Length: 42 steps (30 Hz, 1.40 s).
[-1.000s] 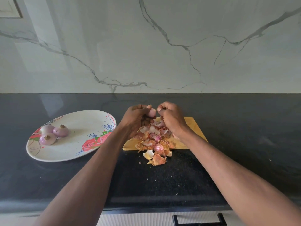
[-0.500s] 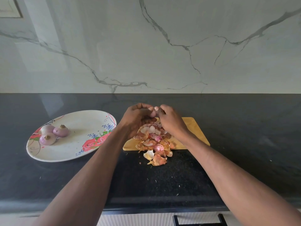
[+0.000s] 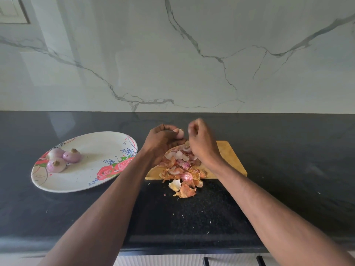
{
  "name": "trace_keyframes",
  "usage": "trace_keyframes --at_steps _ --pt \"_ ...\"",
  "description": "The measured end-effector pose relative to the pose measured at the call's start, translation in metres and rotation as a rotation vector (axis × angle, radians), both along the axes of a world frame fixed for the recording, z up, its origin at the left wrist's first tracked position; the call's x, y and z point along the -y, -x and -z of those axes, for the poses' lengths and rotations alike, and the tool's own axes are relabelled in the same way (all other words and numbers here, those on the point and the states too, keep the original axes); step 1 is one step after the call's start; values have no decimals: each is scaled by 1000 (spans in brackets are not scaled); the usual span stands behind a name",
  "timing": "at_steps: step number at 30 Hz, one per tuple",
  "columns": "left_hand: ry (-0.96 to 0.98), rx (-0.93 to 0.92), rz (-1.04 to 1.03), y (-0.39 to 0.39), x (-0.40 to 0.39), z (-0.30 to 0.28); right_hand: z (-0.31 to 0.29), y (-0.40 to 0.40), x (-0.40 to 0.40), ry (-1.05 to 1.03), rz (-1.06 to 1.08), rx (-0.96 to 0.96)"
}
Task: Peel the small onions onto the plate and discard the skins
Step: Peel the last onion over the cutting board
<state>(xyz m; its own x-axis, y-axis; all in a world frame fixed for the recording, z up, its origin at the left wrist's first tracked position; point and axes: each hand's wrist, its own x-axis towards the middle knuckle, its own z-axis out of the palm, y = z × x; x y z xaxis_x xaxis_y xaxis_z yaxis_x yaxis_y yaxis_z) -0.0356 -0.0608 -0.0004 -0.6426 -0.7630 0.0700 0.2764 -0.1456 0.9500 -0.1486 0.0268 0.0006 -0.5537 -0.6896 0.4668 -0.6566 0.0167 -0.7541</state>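
White marble-patterned wall panels rise behind a dark speckled worktop (image 3: 76, 217). On its left part sits an oval plate (image 3: 107, 181) with red roses, and three peeled onions (image 3: 63, 159) lie touching one another near the plate's left end. Just right of the plate, a wooden cutting board (image 3: 232, 160) carries a heap of onion skins (image 3: 182, 166), some of which spill over its near edge onto the worktop. Above the far side of the heap, the left hand (image 3: 163, 143) grips a small pale onion (image 3: 179, 133) between its curled fingers and thumb. The right hand (image 3: 201, 141) is just beside it, apart from the onion, its fingers curled in; it is blurred, so I cannot tell whether it pinches a bit of skin.
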Motion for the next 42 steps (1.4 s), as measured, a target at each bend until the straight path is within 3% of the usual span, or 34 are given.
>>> trace_keyframes --at_steps 5,15,20,26,32,36,42 --pt "-130 -80 -5 1 1 -3 3 2 0 38 -4 -176" --pt "-10 -53 41 3 -2 -4 10 4 0 299 -5 -381" --pt "-66 -78 -64 3 -3 0 10 -1 0 285 -141 -508" --pt "-137 -137 -117 -3 3 2 7 6 -7 213 -34 -396" --pt "38 11 -180 -12 -9 -3 10 11 -20 194 89 -386" --pt "210 17 -280 -27 -31 -4 5 7 -29 218 160 -391" --pt "400 96 -508 -82 -52 11 -9 -61 -33 327 72 -459"
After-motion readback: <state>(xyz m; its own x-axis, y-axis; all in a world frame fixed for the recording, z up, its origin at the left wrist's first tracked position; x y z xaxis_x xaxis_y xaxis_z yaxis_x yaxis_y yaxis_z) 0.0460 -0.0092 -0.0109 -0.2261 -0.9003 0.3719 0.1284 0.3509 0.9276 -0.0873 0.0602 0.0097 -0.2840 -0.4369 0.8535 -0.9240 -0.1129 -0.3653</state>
